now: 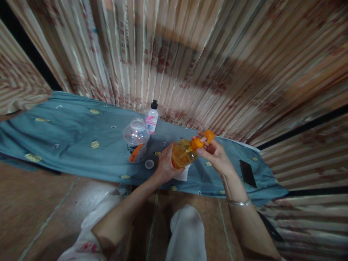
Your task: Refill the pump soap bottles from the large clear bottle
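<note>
An amber, see-through pump bottle [183, 153] is tilted to the right above the cloth, gripped round its body by my left hand [165, 163]. Its orange pump top [198, 143] points toward my right hand [216, 156], whose fingers are closed about the collar and pump head. Beneath the bottle lies a white tissue or cloth [182, 175], partly covered. To the left stands a clear wide plastic jar [136, 136] with an open mouth and an orange and black label. A small round translucent cap [149, 164] rests beside it.
Behind the jar is a clear bottle [152, 117] with a black cap and pink print. A dark phone [247, 174] lies at the right end of the teal tablecloth [73, 132]. Pleated curtains [174, 54] hang along the table's far side, between dark poles.
</note>
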Tool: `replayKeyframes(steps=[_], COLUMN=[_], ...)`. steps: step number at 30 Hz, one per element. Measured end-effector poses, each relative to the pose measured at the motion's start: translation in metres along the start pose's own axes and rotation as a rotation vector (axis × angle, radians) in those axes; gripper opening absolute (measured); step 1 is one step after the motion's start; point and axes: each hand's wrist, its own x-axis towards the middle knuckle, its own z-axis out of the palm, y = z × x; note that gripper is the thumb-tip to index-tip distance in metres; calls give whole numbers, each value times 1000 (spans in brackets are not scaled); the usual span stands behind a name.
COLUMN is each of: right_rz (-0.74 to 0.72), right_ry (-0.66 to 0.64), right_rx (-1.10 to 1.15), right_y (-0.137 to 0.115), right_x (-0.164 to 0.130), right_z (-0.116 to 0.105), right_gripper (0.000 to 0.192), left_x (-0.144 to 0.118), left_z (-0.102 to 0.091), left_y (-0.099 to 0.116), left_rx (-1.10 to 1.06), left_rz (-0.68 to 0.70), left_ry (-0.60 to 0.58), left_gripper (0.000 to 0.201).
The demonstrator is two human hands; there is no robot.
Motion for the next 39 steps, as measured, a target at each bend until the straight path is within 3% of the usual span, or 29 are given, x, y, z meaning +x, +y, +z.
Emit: replayKeyframes(steps=[3, 12, 24, 28, 31, 39], right_rz=[-30, -66, -112, -130, -113, -118], right_ry=[10, 45, 225, 127, 57, 145], right_rx=[26, -26, 7, 38, 45, 68], right_y=[-1, 4, 16, 13, 12, 17], right_x=[-3, 1, 0, -3, -4, -1], right_z=[-1, 5, 23, 19, 13, 17], right_gripper=[43, 44, 42, 57, 54, 40], left_x=[0, 0, -1, -1, -1, -2], left_z=[0, 1, 0, 0, 1, 2], left_y=[2, 1, -2, -3, -4, -3], left_rx=[13, 10, 2, 0, 4, 9], left_rz=[-3, -10, -3, 6, 5, 7], left_ry=[2, 7, -6, -4, 4, 12], left_gripper=[100, 101, 103, 104, 104, 104])
